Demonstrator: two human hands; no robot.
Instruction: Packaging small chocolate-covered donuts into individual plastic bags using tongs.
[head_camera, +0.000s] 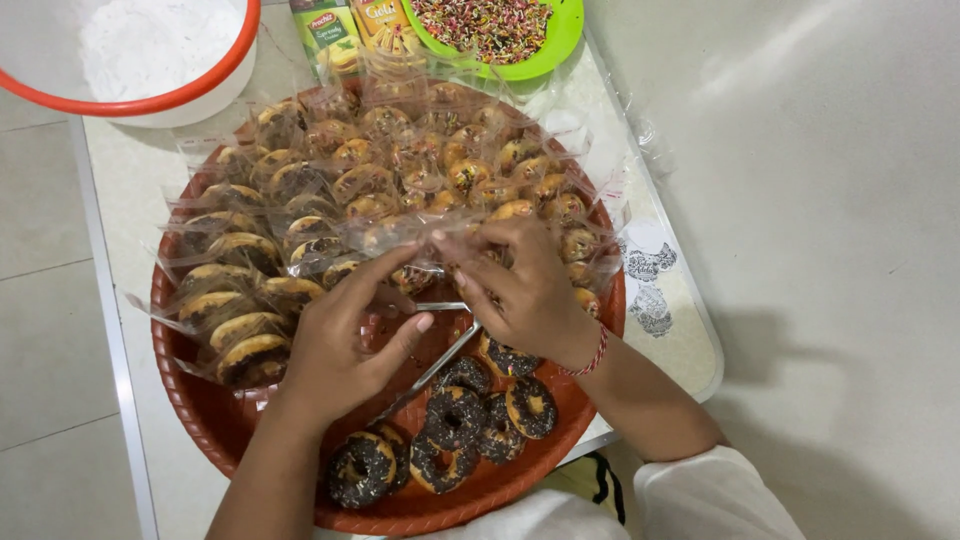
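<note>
1. Both hands meet over the middle of the round red woven plastic tray (200, 420). The left hand (340, 345) is curled, its thumb and forefinger pinching the near edge of a small clear plastic bag holding a brown doughnut (412, 272). The right hand (525, 290) is closed from the other side, its fingertips pinching the same bag's mouth.
2. That bag lies just beyond the knuckles, between the two hands and touching both. Its long axis runs roughly left to right, from one pinch to the other. Neither hand is clearly nearer.
3. Nearest the person, on the tray's front part, sit unwrapped ring doughnuts with dark chocolate and sprinkles (455, 415), touching each other in a loose cluster.
4. Thin metal tongs (440, 362) lie slantwise on the tray under the hands, between the bare doughnuts and the bagged ones.
5. Beyond the hands, rows of bagged doughnuts in clear plastic (300, 190) fill the tray's far half, overlapping.
6. On the pale desk (130, 170), right of the tray, lie small round patterned stickers (650, 262).
7. Farthest off stand a white bowl with an orange-red rim holding white powder (150, 50) at left, two upright green and yellow printed packets (360, 30) in the middle, and a green plate of mixed coloured sprinkles (500, 30) beside them.
</note>
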